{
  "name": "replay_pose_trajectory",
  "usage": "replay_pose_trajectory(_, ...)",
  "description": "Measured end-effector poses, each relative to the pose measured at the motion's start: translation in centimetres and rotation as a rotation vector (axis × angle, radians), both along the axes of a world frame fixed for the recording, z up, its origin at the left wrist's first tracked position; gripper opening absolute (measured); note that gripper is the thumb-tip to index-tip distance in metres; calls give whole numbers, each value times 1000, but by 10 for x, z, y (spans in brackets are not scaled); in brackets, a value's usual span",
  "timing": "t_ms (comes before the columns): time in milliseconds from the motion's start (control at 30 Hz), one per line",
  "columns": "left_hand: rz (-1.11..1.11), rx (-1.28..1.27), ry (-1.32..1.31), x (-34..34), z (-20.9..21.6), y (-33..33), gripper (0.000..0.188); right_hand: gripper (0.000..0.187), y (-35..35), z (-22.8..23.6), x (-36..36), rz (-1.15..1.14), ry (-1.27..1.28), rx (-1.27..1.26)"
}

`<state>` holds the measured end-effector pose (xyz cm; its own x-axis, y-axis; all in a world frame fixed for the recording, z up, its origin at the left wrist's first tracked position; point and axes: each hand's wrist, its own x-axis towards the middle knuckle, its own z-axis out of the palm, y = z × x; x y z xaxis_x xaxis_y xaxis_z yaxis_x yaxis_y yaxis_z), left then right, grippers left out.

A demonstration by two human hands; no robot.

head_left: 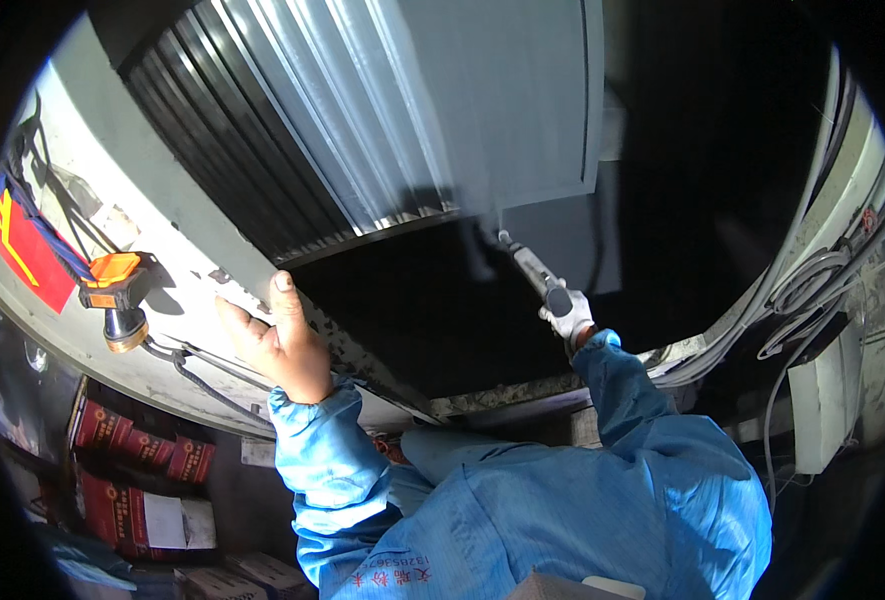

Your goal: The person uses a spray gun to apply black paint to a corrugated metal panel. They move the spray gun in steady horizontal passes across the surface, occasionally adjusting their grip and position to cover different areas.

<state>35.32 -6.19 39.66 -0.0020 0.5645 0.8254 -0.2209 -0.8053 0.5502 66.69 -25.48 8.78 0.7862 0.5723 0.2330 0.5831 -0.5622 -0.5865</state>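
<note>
My right hand [572,318], in a white glove, grips a grey powder spray gun [530,266]. Its nozzle points up and away, toward the lower edge of a large metal panel. A faint haze hangs around the nozzle. The panel is partly ribbed bare metal [347,100] and partly flat matt grey [512,110]. My left hand [287,345] is bare and raised, fingers apart, near the pale edge of the opening [232,215]. Nothing is in it. Blue sleeves [332,450] cover both my arms.
An orange and black lamp [114,295] hangs on the white wall at left, beside a red sign [27,250]. Red cartons [127,440] are stacked at lower left. Coiled grey hoses and cables [812,285] run along the right side. The dark opening [412,310] lies ahead.
</note>
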Motion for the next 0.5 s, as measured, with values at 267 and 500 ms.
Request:
replay_pose_trajectory(267, -56, -38, -44, -5, -5, 4, 46, 34, 5, 41, -30, 94, 52, -179)
replay_pose_trajectory(500, -9, 13, -12, 1, -5, -1, 44, 26, 9, 130, 19, 100, -200, 189)
